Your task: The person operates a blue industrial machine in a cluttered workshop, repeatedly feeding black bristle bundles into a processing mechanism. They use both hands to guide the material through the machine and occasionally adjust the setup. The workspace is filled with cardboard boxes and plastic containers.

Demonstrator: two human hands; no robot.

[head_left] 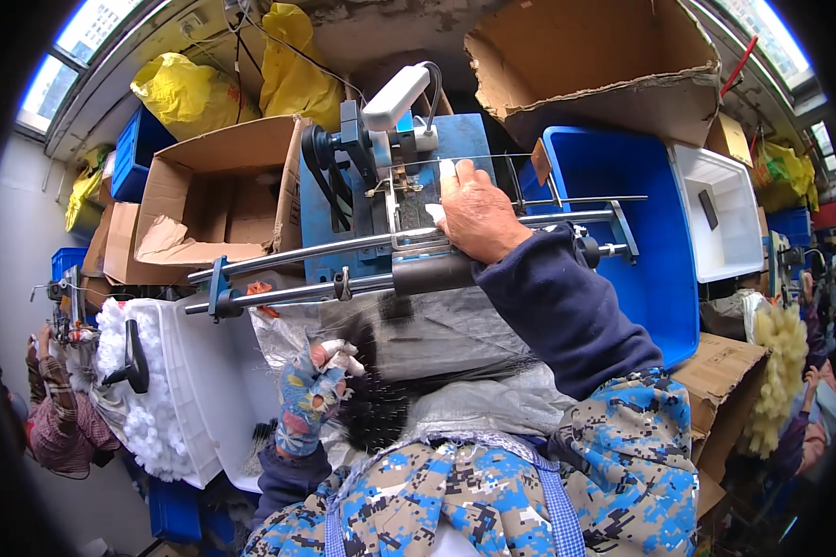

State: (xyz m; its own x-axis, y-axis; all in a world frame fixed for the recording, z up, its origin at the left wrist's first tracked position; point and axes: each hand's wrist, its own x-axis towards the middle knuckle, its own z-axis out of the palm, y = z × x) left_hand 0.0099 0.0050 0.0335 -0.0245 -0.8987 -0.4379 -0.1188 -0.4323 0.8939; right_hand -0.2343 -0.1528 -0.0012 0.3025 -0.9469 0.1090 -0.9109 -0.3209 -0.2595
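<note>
My right hand (481,212), with white coverings on thumb and forefinger, is over the bench machine (457,139). Its fingers are bent down beside the metal clamp parts, the forefinger tip at a thin straight wire (492,159). Whatever lies under the palm is hidden. Lower down, my left hand (308,395) wears a worn, patterned fingerless glove, with white wraps on the fingertips. Those fingers are curled together at the edge of a mass of black bristles (376,395), which spreads over a silvery sheet (464,339) across my lap. What they pinch, if anything, cannot be made out.
Two steel rails (297,295) cross in front of me. A cardboard box (218,200) stands left of the machine, a blue bin (622,241) right. White tufts (144,371) lie beside a white tub (190,399). Other people work at far left (65,418) and far right.
</note>
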